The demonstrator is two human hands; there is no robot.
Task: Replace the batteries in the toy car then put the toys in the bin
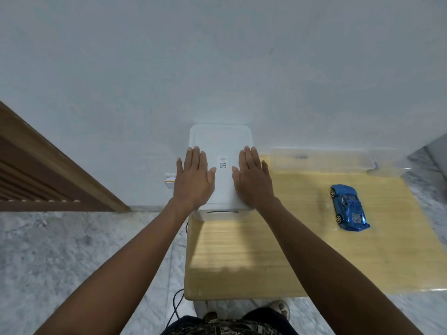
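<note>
A white lidded bin (221,141) stands at the back left of a low wooden table (254,250), against the wall. My left hand (193,177) lies flat on the left half of its lid, fingers straight. My right hand (254,177) lies flat on the right half, fingers straight too. A small label with a QR code (223,163) shows between them. A blue toy car (349,207) lies on the table to the right, well apart from both hands. No batteries are visible.
A clear plastic container (319,159) sits at the table's back right by the wall. A white and yellow object (170,182) lies left of the bin. A wooden frame (60,170) stands at left. A black cable (177,303) runs down over the marble floor (72,250).
</note>
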